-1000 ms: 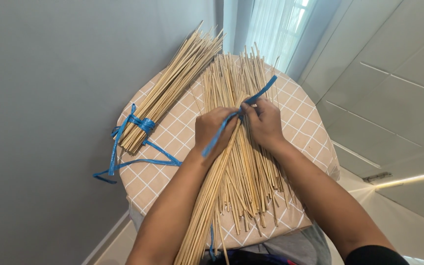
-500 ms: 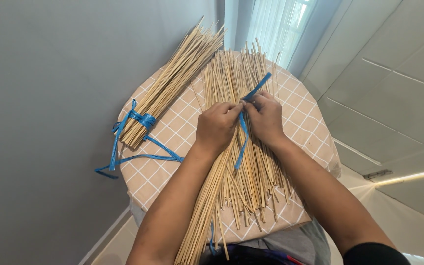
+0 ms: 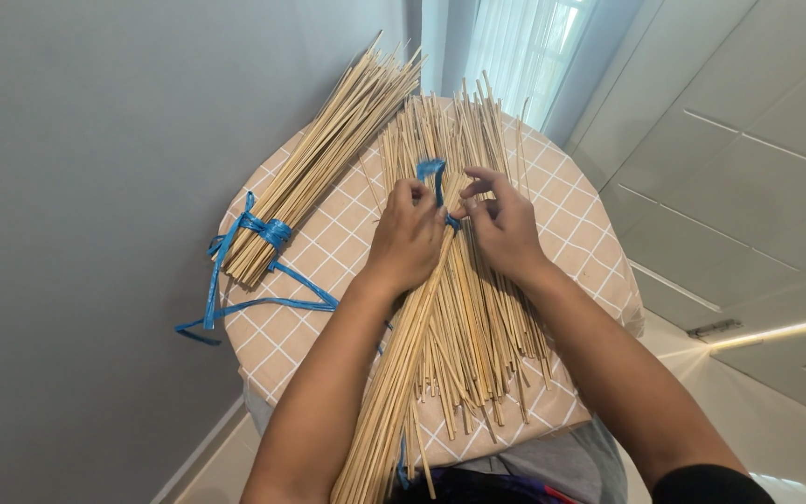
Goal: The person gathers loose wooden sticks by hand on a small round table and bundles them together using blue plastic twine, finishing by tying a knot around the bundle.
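Blue string (image 3: 432,174) pinched by left hand (image 3: 408,238) and right hand (image 3: 506,229) mid-table (image 3: 328,245), sticks (image 3: 464,308) overhanging its edge.

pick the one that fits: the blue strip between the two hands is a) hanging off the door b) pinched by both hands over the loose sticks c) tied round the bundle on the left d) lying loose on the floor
b: the left hand and right hand both pinch the blue strip above the loose sticks.

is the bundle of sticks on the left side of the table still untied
No, the left bundle of sticks is already bound near its lower end with blue string.
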